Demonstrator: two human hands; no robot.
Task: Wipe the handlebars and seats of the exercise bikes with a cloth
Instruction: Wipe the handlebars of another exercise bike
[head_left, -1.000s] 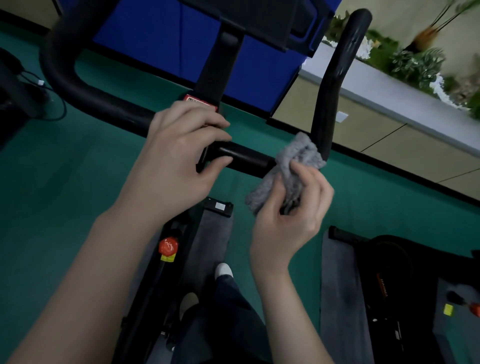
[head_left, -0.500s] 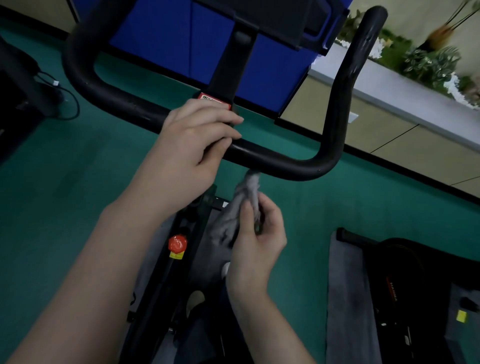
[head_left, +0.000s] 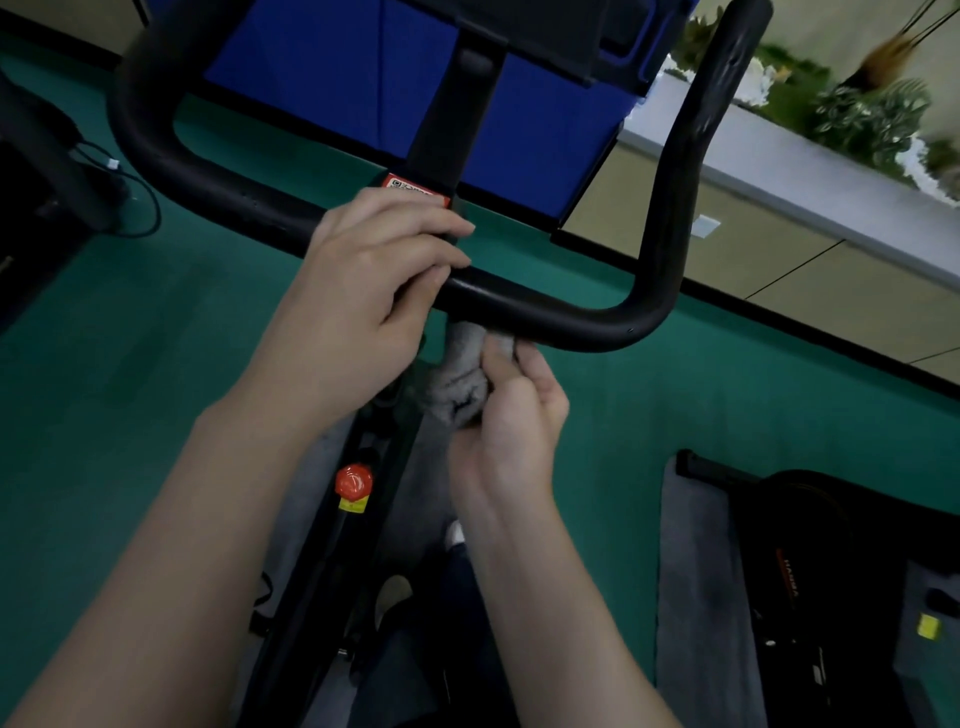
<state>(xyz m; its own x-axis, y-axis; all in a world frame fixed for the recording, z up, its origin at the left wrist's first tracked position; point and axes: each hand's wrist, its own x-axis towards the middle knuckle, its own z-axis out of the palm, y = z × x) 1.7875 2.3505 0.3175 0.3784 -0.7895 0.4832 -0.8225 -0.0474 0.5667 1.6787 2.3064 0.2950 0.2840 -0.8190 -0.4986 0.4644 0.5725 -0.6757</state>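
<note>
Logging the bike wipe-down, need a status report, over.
Left grip curled round handlebar centre. Right grip pinches cloth, bunched, up against bar's underside. Nothing in the way.

This is a gym or fitness room. A black exercise bike with looped handlebars (head_left: 571, 317) and a red knob (head_left: 354, 480) stands on green sports flooring (head_left: 104, 364). Beside it, another black machine (head_left: 810, 545) sits on a grey mat (head_left: 696, 597). A planter ledge (head_left: 779, 156) lines the wall.
</note>
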